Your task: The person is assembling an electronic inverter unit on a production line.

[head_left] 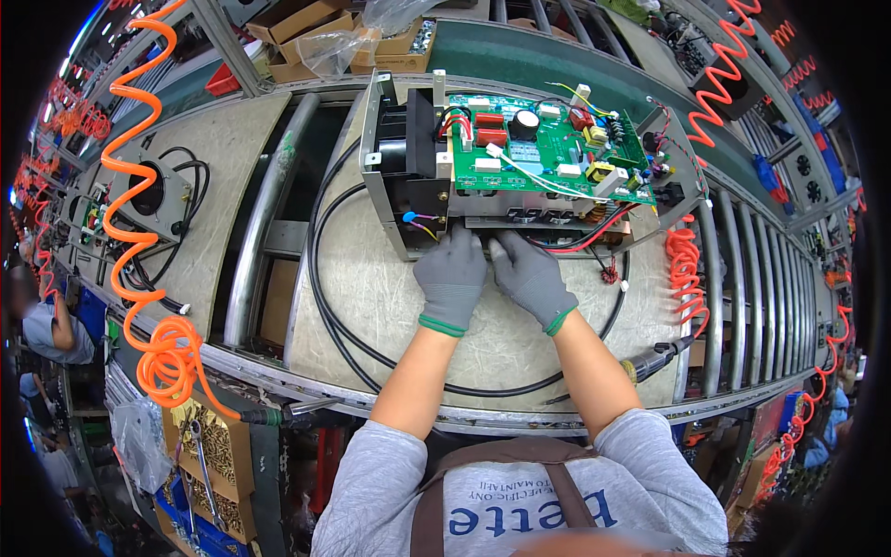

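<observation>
An open electronic power unit (413,139) stands on the worktable, with a black fan at its left end and a green circuit board (548,153) on top. Both my hands wear grey gloves with green cuffs. My left hand (451,278) reaches into the lower front of the unit, below a blue disc part (409,217) on thin wires. Close beside it, my right hand (531,278) bends its fingers in at the same low edge. The fingers of each hand are drawn together; the unit's frame hides the tips and whatever they grip. Red and black wires (585,243) run just right of my right hand.
A thick black cable (320,306) loops around my arms on the metal board. At the right front lies a power screwdriver (650,360). Coiled orange air hoses (130,167) hang at the left. Rollers (742,278) line the right, and another unit (153,195) sits left.
</observation>
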`<state>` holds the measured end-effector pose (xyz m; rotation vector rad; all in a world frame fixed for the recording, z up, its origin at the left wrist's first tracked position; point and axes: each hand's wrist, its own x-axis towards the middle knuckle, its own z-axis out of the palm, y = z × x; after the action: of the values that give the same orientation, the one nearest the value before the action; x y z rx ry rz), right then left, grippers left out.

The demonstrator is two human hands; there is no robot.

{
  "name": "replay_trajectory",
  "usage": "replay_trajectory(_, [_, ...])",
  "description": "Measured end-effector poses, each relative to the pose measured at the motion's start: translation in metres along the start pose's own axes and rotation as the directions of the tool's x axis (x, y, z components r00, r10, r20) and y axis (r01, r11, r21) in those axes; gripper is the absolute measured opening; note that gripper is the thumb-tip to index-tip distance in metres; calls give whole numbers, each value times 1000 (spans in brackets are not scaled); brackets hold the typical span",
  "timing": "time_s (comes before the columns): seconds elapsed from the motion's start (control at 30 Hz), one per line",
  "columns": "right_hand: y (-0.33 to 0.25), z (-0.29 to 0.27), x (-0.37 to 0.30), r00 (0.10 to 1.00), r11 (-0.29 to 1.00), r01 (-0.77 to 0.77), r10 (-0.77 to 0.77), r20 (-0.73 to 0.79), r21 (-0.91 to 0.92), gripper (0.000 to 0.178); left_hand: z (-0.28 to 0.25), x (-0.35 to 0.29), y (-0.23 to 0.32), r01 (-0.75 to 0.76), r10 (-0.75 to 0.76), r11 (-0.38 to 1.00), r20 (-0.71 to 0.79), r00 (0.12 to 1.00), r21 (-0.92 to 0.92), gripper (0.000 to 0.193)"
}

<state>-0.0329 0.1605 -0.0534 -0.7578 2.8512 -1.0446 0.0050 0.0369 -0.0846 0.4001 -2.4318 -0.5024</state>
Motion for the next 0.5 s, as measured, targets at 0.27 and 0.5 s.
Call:
replay_trajectory(0.27, [-3,-2,6,985,969,161,-170,-30,-189,21,-12,0,7,-94,68,990,228,971,105,18])
replay_trajectory(0.5, [-14,-5,15,986,921,160,-133,101,-356,14,-20,8,6,-236,75,932,489,869,276,17])
